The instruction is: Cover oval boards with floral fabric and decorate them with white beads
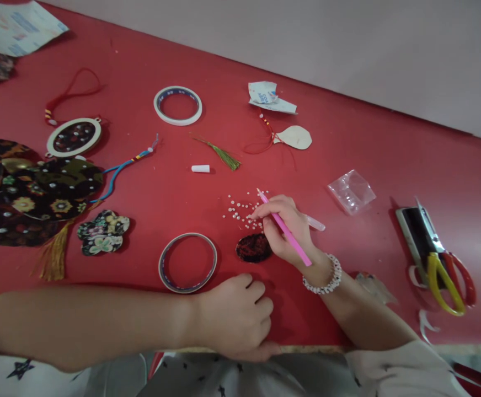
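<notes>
Since the right hand (290, 220) has a pink stick (300, 251) pinched tight in its fingers (265, 207), the tip is held right by a scatter of tiny white beads (238, 212) on the red bench (389, 165). A dark oval patch (254, 248) is tucked just below. The left hand (238, 317) is kept curled shut near the bench's front edge (306, 348), beside a tape ring (187, 262), while yellow-handled scissors (443, 284) are left well off to the right.
</notes>
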{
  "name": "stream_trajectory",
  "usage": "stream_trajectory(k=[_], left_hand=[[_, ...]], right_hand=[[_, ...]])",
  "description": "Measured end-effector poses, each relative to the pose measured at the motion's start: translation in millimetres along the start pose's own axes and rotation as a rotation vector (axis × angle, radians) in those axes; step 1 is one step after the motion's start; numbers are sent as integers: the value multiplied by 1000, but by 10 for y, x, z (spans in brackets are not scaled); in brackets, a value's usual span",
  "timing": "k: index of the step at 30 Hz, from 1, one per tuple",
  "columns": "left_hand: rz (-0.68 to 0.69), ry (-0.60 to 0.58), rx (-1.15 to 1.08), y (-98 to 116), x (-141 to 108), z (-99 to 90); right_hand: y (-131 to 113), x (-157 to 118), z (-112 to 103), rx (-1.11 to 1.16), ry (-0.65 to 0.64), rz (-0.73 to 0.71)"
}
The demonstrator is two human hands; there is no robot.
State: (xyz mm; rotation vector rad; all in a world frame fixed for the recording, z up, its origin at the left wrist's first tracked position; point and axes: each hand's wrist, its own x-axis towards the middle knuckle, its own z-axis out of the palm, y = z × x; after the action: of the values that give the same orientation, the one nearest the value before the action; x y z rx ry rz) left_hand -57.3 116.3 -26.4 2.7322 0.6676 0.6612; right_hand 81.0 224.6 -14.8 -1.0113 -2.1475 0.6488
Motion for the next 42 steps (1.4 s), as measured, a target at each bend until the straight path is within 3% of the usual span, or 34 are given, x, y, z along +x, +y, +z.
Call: stream_trajectory(k=[7, 21, 29, 42], left_hand=[[-15, 2, 5, -3, 25, -29], [-26, -33, 7, -8, 25, -26], [-27, -42, 5, -17, 40, -49], [-36, -40, 10, -14, 55, -51]], right_hand=[[10, -146, -36, 105, 82, 148], [54, -142, -30, -25, -42, 87], [-2, -219, -107, 45, 70, 105], [-12, -294, -76, 115, -66, 29]])
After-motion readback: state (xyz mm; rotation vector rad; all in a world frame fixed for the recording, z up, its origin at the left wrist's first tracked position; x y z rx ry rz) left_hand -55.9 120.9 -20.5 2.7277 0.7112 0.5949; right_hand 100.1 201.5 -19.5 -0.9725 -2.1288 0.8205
